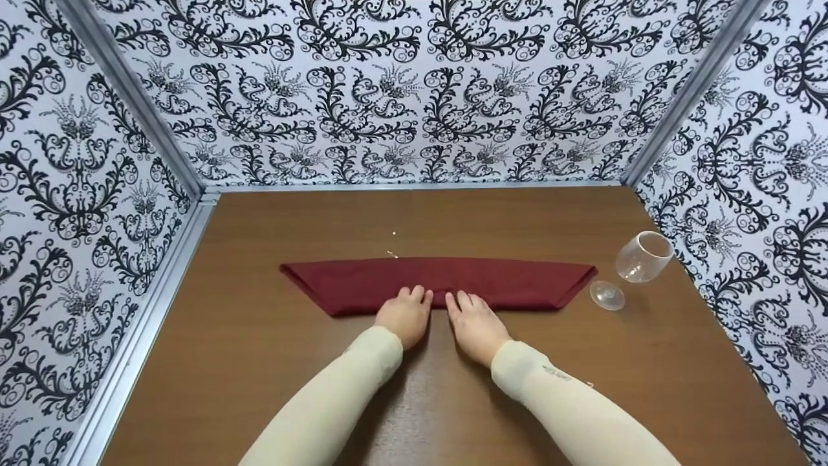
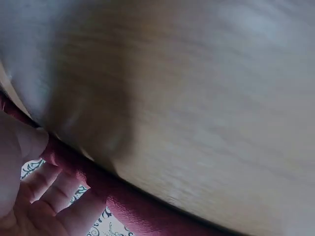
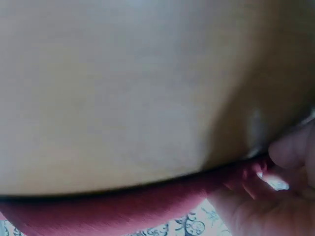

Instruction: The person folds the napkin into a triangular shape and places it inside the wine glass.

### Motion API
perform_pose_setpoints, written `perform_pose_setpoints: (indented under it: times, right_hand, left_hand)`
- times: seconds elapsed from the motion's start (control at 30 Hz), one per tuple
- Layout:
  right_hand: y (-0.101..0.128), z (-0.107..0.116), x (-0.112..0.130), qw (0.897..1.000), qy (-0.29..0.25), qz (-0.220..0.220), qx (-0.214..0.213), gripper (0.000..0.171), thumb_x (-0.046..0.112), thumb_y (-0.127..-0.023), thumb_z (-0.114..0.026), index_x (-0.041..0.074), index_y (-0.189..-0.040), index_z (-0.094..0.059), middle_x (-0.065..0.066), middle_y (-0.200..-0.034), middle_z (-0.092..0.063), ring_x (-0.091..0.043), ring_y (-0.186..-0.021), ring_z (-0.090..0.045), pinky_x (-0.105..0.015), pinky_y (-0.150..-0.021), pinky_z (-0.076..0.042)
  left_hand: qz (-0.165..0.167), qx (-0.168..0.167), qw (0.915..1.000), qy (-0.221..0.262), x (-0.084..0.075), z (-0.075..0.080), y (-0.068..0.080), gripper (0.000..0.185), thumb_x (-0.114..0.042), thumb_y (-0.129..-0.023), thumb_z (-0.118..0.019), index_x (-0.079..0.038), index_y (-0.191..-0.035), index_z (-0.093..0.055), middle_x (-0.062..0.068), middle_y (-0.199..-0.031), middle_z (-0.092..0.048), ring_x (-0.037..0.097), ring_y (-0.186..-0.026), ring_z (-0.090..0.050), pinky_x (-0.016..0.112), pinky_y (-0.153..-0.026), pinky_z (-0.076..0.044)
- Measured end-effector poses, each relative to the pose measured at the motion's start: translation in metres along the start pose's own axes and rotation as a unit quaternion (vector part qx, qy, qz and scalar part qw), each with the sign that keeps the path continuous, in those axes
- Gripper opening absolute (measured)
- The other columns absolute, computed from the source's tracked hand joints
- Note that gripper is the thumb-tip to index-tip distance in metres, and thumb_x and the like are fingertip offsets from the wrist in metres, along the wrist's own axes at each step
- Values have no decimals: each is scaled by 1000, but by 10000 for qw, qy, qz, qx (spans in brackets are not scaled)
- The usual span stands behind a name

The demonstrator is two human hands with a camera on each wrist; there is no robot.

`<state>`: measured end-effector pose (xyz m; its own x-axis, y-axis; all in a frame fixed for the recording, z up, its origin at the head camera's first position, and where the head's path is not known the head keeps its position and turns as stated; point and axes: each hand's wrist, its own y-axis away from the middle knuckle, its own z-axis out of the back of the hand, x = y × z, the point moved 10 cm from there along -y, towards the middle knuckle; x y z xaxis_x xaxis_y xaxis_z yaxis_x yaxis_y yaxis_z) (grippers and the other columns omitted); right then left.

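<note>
A dark red cloth napkin (image 1: 491,278) lies folded into a long strip across the table, its two ends slanting to points at the far side. At the middle of its near edge my left hand (image 1: 406,317) grips the fold, fingers on top and thumb (image 2: 37,141) at the edge. Beside it, a small gap away, my right hand (image 1: 477,327) holds the same edge in the same way, its thumb (image 3: 290,147) against the fold. The cloth puckers slightly between the two hands. In the head view both thumbs are hidden.
A clear stemmed glass (image 1: 643,259) stands near the right end of the napkin. Small light specks (image 1: 392,254) lie just beyond its far edge. The brown wooden table (image 1: 259,375) is enclosed by black-and-white patterned walls (image 1: 401,97) with metal framing (image 1: 139,362).
</note>
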<state>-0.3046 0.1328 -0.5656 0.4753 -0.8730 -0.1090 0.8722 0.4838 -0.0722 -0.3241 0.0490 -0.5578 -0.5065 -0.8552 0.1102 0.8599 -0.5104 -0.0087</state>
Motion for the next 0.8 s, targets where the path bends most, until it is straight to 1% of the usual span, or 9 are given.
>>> perform_pose_setpoints:
  times: [0.13, 0.27, 0.33, 0.4, 0.53, 0.6, 0.67, 0.73, 0.8]
  right_hand:
    - [0, -1, -4, 9979, -449, -131, 443, 49, 1, -103, -50, 0, -152, -52, -27, -149, -57, -43, -136, -57, -50, -117, -46]
    - [-3, 3, -9, 9962, -640, -254, 528, 47, -1, -103, -51, 5, -149, -58, -25, -147, -61, -42, -133, -61, -49, -111, -52]
    - [-6, 7, -11, 9966, -667, -278, 405, 45, -1, -102, -53, 7, -145, -64, -23, -142, -66, -41, -128, -65, -49, -103, -57]
    - [-9, 10, -14, 9972, -649, -299, 230, 42, 1, -101, -55, 10, -140, -68, -20, -136, -70, -39, -123, -69, -49, -97, -60]
    - [-14, 16, -18, 9975, -586, -303, -239, 33, 5, -99, -59, 12, -126, -77, -15, -114, -78, -36, -104, -73, -49, -85, -63]
    - [-15, 20, -19, 9975, -494, -251, -446, 27, 6, -98, -61, 11, -117, -80, -13, -102, -77, -35, -93, -73, -48, -79, -63]
    - [-17, 21, -19, 9974, -440, -211, -537, 22, 5, -98, -61, 9, -110, -79, -12, -94, -76, -34, -87, -72, -48, -75, -62]
    - [-19, 22, -21, 9968, -514, -259, -552, 17, 3, -98, -59, 7, -102, -75, -12, -93, -76, -34, -85, -72, -49, -75, -62]
    - [-21, 22, -25, 9949, -752, -421, -517, 14, 2, -99, -57, 7, -97, -70, -13, -92, -76, -35, -86, -72, -50, -75, -62]
  left_hand:
    - [-29, -44, 10000, 32, 3, -2, -4, 42, -20, -110, -47, -16, -149, -62, 8, -128, -59, 28, -109, -64, 39, -70, -64]
    - [-159, -144, 9998, -25, 6, 0, -7, 41, -20, -108, -49, -18, -146, -65, 6, -126, -62, 28, -107, -66, 40, -72, -64]
    - [-210, -147, 9996, -86, 6, 0, -7, 40, -20, -108, -49, -20, -145, -66, 5, -126, -63, 28, -105, -68, 41, -73, -64]
    - [-250, -64, 9995, -203, 6, 0, -8, 41, -19, -108, -50, -22, -146, -65, 3, -126, -64, 27, -103, -69, 40, -75, -64]
    - [-266, 52, 9993, -267, 6, 3, -9, 39, -20, -109, -51, -23, -144, -67, 1, -121, -66, 26, -97, -70, 39, -77, -63]
    - [-191, -33, 9997, -115, 8, 6, -11, 34, -22, -109, -52, -21, -136, -73, 2, -114, -68, 27, -93, -71, 41, -76, -63]
    - [-127, -94, 9999, 54, 11, 7, -14, 30, -25, -109, -54, -21, -126, -77, 2, -108, -70, 28, -91, -71, 43, -76, -63]
    - [-34, -81, 9997, 244, 16, 6, -18, 27, -27, -107, -56, -23, -119, -81, 2, -106, -72, 29, -91, -73, 44, -77, -63]
    - [60, 20, 9990, 445, 22, 4, -21, 25, -24, -105, -59, -26, -115, -82, 2, -106, -75, 30, -94, -74, 45, -81, -63]
